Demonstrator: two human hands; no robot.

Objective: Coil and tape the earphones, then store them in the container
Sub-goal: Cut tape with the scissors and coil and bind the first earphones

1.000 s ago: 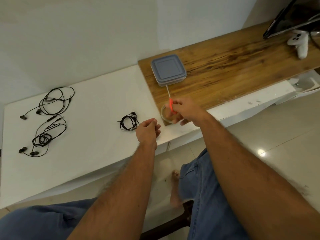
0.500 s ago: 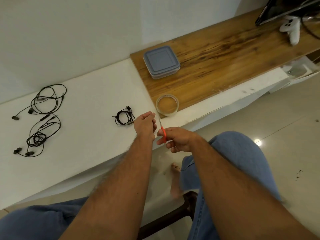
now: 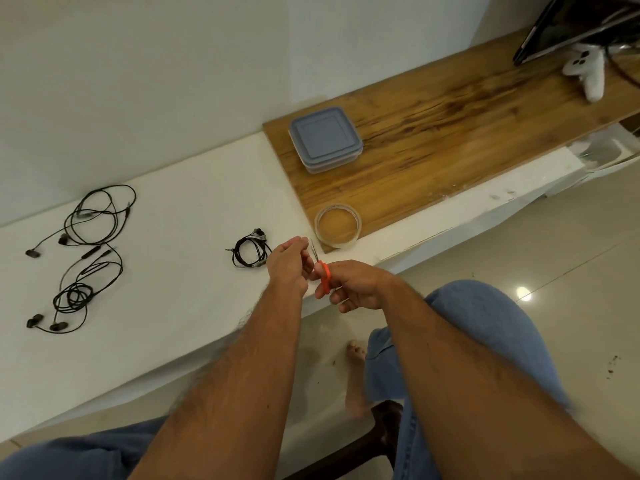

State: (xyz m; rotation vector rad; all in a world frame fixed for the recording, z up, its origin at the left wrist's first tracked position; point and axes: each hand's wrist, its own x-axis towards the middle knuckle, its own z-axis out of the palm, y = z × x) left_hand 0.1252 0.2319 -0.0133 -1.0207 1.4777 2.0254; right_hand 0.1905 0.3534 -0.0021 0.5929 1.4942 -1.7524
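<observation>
Coiled earphones: one small black bundle lying flat on the white counter, near its front edge, just left of the left hand and not touching it. The coil's long axis runs roughly front to back; earbuds at the far end, plug at the left.

Left hand: raised over the counter edge, back toward the camera, fingers curled with the tips drawn together at the top. Anything pinched there is too small to make out.

Right hand: close beside the left, fingers curled through the orange handles of the scissors, gripping them. Blades point away and slightly left, toward the left fingertips.

Tape roll: flat on the wooden board, at its near corner.

Container: lidded, on the board beyond the tape.

Two loose earphone sets: far left on the counter, uncoiled.
</observation>
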